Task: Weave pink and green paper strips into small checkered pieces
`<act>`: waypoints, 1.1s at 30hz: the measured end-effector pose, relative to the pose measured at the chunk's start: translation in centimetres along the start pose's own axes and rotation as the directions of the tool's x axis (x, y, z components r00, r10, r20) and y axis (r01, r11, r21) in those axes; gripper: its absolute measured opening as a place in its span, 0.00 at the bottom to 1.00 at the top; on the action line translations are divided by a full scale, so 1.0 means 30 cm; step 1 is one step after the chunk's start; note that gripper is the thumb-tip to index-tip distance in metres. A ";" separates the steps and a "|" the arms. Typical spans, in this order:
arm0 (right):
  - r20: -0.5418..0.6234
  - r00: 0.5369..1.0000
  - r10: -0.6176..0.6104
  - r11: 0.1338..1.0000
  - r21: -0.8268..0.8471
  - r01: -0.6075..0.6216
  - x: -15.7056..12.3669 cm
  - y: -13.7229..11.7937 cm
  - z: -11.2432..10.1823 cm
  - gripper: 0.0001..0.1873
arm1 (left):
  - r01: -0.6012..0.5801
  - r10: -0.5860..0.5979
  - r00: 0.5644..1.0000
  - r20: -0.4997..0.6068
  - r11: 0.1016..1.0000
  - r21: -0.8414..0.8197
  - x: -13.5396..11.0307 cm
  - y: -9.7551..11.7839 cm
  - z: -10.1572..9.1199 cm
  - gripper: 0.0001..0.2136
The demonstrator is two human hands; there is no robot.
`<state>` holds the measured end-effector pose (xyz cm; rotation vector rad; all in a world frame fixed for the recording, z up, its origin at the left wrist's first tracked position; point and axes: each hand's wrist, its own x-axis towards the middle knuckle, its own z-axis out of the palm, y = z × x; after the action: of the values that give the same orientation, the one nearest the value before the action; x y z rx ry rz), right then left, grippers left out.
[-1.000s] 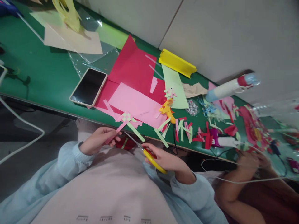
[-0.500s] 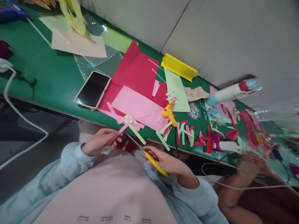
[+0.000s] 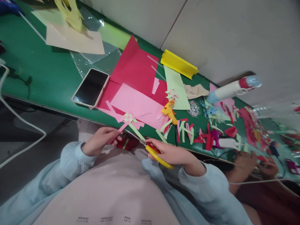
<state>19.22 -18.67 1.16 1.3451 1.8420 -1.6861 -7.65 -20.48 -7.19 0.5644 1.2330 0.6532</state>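
Observation:
My left hand (image 3: 103, 140) is closed on a pink paper strip that belongs to a small woven paper piece (image 3: 128, 117) in pink and pale green. One long green strip (image 3: 136, 130) slants down from the weave. With my right hand (image 3: 167, 152) I grip scissors (image 3: 153, 152) with yellow and red handles. Their blades reach left past the green strip, with the tips close to my left fingers. A pink sheet (image 3: 138, 104) lies just behind the woven piece, on top of red paper (image 3: 134, 70).
A phone (image 3: 91, 87) lies left on the green table (image 3: 51, 79). Cut strips, a yellow horse figure (image 3: 170, 112) and a yellow holder (image 3: 179, 63) are to the right. Beyond them are a bottle (image 3: 233, 89) and a co-worker's hands (image 3: 255, 164). A white cable (image 3: 22, 117) hangs at left.
The scissors have risen and moved closer to the green strip and woven piece. My left hand keeps its hold on the pink strip. The co-worker's hands have shifted.

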 end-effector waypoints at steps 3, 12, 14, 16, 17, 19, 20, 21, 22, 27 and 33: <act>0.037 0.999 0.014 0.999 -0.030 -0.012 0.027 0.008 -0.013 0.34 | -0.006 0.006 1.000 0.010 1.000 -0.001 -0.005 0.006 0.005 0.14; 0.297 0.934 -0.196 0.970 0.197 0.141 0.068 0.039 -0.020 0.26 | -0.010 0.011 1.000 0.018 1.000 -0.026 -0.016 0.016 0.003 0.14; 0.292 0.938 -0.188 0.959 0.262 0.111 0.075 0.045 -0.008 0.27 | 0.001 0.000 0.999 0.035 1.000 -0.025 -0.021 0.014 -0.001 0.14; 0.271 0.945 -0.181 0.953 0.287 0.101 0.086 0.056 0.010 0.27 | 0.013 -0.011 0.999 0.053 1.000 -0.024 -0.026 0.011 -0.003 0.14; 0.252 0.949 -0.188 0.952 0.285 0.113 0.092 0.062 0.019 0.27 | 0.018 -0.016 0.998 0.061 1.000 -0.025 -0.028 0.009 -0.003 0.14; 0.217 0.953 -0.211 0.948 0.283 0.146 0.104 0.075 0.038 0.27 | 0.026 -0.024 0.997 0.071 0.999 -0.029 -0.031 0.005 -0.004 0.14; 0.208 0.953 -0.220 0.944 0.291 0.154 0.108 0.080 0.046 0.28 | 0.029 -0.027 0.997 0.073 0.999 -0.030 -0.031 0.003 -0.004 0.14; 0.209 0.952 -0.225 0.940 0.304 0.155 0.112 0.084 0.052 0.28 | 0.034 -0.031 0.997 0.074 0.999 -0.030 -0.032 0.002 -0.004 0.13; 0.211 0.951 -0.225 0.936 0.319 0.151 0.116 0.086 0.057 0.28 | 0.036 -0.034 0.997 0.074 0.999 -0.030 -0.032 0.001 -0.004 0.13; 0.197 0.957 -0.211 0.928 0.348 0.133 0.124 0.083 0.064 0.24 | 0.021 -0.019 0.996 0.092 1.000 -0.016 -0.030 0.000 -0.002 0.13; 0.195 0.965 -0.175 0.931 0.351 0.098 0.136 0.080 0.065 0.26 | 0.003 -0.004 0.995 0.096 1.000 0.014 -0.028 0.005 0.005 0.13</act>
<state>18.30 -19.00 -3.87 1.1023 1.6013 -2.2104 -7.69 -20.98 -6.48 0.5983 1.1494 0.6083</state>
